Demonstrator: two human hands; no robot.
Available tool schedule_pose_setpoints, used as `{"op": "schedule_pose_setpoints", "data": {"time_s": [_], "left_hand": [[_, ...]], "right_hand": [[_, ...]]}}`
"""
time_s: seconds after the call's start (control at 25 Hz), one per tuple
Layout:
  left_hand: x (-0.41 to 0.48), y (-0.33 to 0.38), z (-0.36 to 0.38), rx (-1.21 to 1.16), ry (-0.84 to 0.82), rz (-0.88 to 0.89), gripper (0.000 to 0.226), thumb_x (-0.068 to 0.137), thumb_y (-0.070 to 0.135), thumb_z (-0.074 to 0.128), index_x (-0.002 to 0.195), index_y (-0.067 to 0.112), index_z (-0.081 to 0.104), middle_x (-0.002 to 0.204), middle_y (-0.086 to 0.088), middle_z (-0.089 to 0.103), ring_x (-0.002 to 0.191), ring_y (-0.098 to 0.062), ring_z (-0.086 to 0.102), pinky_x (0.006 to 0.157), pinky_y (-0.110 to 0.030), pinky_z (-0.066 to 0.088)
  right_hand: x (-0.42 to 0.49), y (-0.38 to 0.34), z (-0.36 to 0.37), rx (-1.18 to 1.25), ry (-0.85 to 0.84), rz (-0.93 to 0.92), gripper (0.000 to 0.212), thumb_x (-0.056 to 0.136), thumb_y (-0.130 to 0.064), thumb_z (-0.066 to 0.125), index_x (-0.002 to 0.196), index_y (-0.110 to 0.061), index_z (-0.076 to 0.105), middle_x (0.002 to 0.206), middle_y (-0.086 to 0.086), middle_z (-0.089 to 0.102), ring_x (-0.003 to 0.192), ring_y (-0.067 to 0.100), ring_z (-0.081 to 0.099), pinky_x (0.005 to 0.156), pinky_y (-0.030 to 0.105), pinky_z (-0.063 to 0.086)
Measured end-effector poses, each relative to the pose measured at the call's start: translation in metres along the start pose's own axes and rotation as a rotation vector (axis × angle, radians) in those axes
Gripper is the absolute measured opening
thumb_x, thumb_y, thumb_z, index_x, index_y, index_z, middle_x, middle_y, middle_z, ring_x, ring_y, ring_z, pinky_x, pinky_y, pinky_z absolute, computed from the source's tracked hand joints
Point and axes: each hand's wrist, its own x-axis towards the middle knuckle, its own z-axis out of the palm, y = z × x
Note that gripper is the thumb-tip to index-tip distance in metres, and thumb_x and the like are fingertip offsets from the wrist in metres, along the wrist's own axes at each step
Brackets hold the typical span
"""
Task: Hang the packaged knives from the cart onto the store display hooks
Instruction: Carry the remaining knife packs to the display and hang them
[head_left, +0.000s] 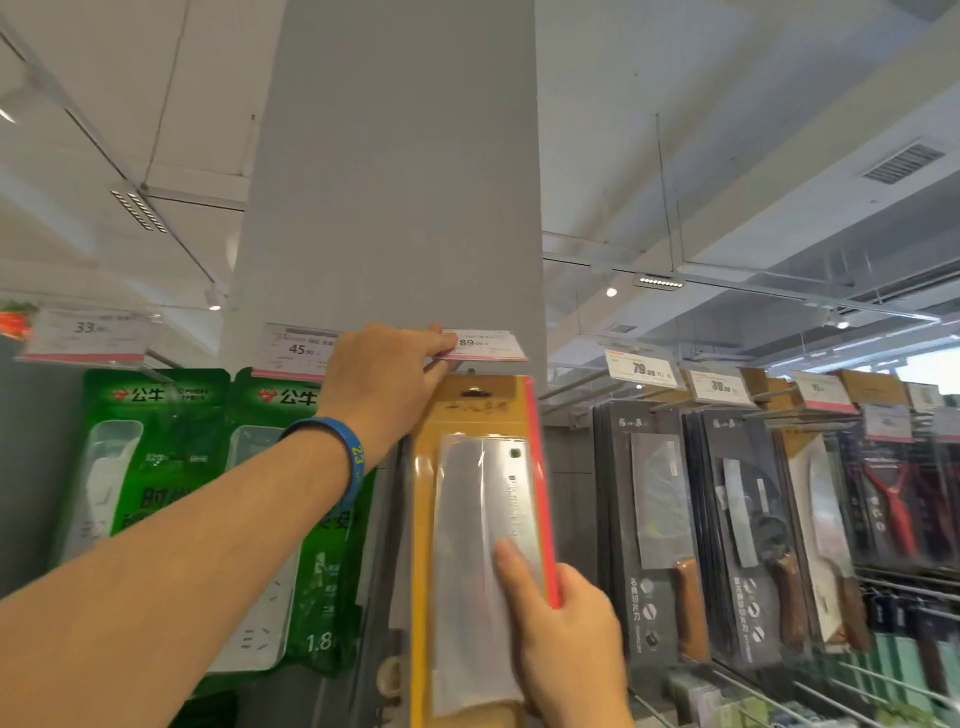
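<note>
Pillar (395, 182) behind, left hand (382, 384) pinches tag (488, 345), right hand (566, 639) grips knife pack (467, 415)

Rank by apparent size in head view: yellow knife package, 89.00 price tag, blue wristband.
1. yellow knife package.
2=. blue wristband and 89.00 price tag look alike; the wristband sits nearer the camera, so unranked.

L hand (384, 379) up, pinching; R hand (566, 639) gripping.

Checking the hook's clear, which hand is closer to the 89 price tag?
Left. The left hand pinches the 89 price tag; the right hand is well below it, gripping the yellow knife package.
</note>
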Motion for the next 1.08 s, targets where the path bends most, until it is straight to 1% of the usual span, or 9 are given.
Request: {"op": "schedule_pose_setpoints", "data": {"time_s": [0.08, 0.2, 0.36, 0.52, 0.64, 0.72, 0.8, 0.96, 1.08], "left_hand": [[0.002, 0.001, 0.0, 0.007, 0.011, 0.002, 0.036, 0.099, 0.041, 0.05, 0.133, 0.034, 0.06, 0.114, 0.001, 0.071, 0.091, -0.023, 0.055, 0.076, -0.039, 0.051], [0.002, 0.0, 0.0, 0.011, 0.007, -0.007, 0.035, 0.1, 0.04, 0.05, 0.132, 0.034, 0.06, 0.105, -0.002, 0.071, 0.084, -0.02, 0.048, 0.071, -0.038, 0.049], [0.004, -0.003, -0.002, 0.015, -0.023, 0.006, 0.035, 0.1, 0.04, 0.05, 0.133, 0.035, 0.06, 0.117, 0.001, 0.071, 0.094, -0.025, 0.057, 0.081, -0.041, 0.051], [0.006, -0.001, -0.004, 0.0, -0.014, 0.028, 0.034, 0.099, 0.039, 0.052, 0.131, 0.033, 0.062, 0.124, 0.004, 0.069, 0.101, -0.026, 0.062, 0.087, -0.04, 0.051], [0.008, -0.003, -0.005, -0.026, -0.045, 0.013, 0.035, 0.099, 0.04, 0.053, 0.132, 0.033, 0.061, 0.132, 0.009, 0.064, 0.106, -0.023, 0.063, 0.09, -0.041, 0.053], [0.008, -0.003, -0.007, -0.048, -0.051, 0.018, 0.034, 0.099, 0.04, 0.054, 0.13, 0.033, 0.062, 0.13, 0.008, 0.065, 0.105, -0.023, 0.064, 0.087, -0.042, 0.055], [0.006, -0.003, -0.006, -0.052, -0.054, 0.026, 0.033, 0.099, 0.038, 0.054, 0.13, 0.033, 0.063, 0.131, 0.007, 0.065, 0.104, -0.023, 0.064, 0.087, -0.042, 0.055], [0.004, -0.002, -0.003, -0.057, -0.038, 0.021, 0.035, 0.099, 0.037, 0.055, 0.132, 0.031, 0.061, 0.133, 0.006, 0.063, 0.1, -0.021, 0.064, 0.086, -0.039, 0.056], [0.006, 0.0, -0.001, -0.042, -0.035, 0.031, 0.035, 0.098, 0.037, 0.055, 0.132, 0.031, 0.061, 0.131, 0.004, 0.065, 0.096, -0.021, 0.065, 0.085, -0.04, 0.056]], "right_hand": [[0.009, -0.001, -0.008, 0.01, -0.011, 0.02, 0.082, 0.056, -0.088, 0.058, 0.065, -0.007, 0.065, 0.061, 0.0, 0.068, 0.053, 0.01, 0.06, 0.056, 0.028, 0.047], [0.01, 0.006, -0.005, -0.085, -0.079, -0.004, 0.088, 0.068, -0.082, 0.065, 0.078, 0.005, 0.063, 0.071, 0.013, 0.069, 0.062, 0.026, 0.061, 0.061, 0.036, 0.048], [0.01, 0.002, -0.006, 0.007, 0.0, -0.09, 0.083, 0.062, -0.086, 0.061, 0.063, -0.004, 0.048, 0.051, -0.001, 0.048, 0.048, 0.01, 0.042, 0.051, 0.031, 0.037], [0.02, -0.005, 0.003, 0.058, -0.084, -0.072, 0.074, 0.067, -0.081, 0.062, 0.064, -0.008, 0.059, 0.055, -0.003, 0.064, 0.045, 0.007, 0.056, 0.045, 0.021, 0.043], [0.016, -0.001, 0.012, 0.047, -0.11, -0.061, 0.069, 0.066, -0.084, 0.06, 0.061, -0.015, 0.055, 0.052, -0.008, 0.061, 0.044, 0.004, 0.052, 0.042, 0.015, 0.038], [0.017, 0.003, 0.013, 0.066, -0.101, -0.07, 0.07, 0.066, -0.084, 0.06, 0.059, -0.015, 0.053, 0.051, -0.005, 0.058, 0.043, 0.003, 0.048, 0.045, 0.018, 0.038], [0.023, 0.007, 0.011, 0.071, -0.073, -0.075, 0.077, 0.066, -0.085, 0.061, 0.062, -0.008, 0.055, 0.055, 0.002, 0.059, 0.047, 0.009, 0.05, 0.051, 0.028, 0.042], [0.025, 0.019, 0.003, 0.129, -0.079, -0.002, 0.086, 0.067, -0.085, 0.063, 0.074, 0.001, 0.063, 0.072, 0.013, 0.069, 0.064, 0.032, 0.064, 0.057, 0.032, 0.046], [0.023, 0.013, 0.003, 0.12, -0.09, -0.007, 0.085, 0.066, -0.086, 0.06, 0.071, -0.002, 0.062, 0.065, 0.006, 0.068, 0.055, 0.016, 0.06, 0.052, 0.026, 0.044]]}}
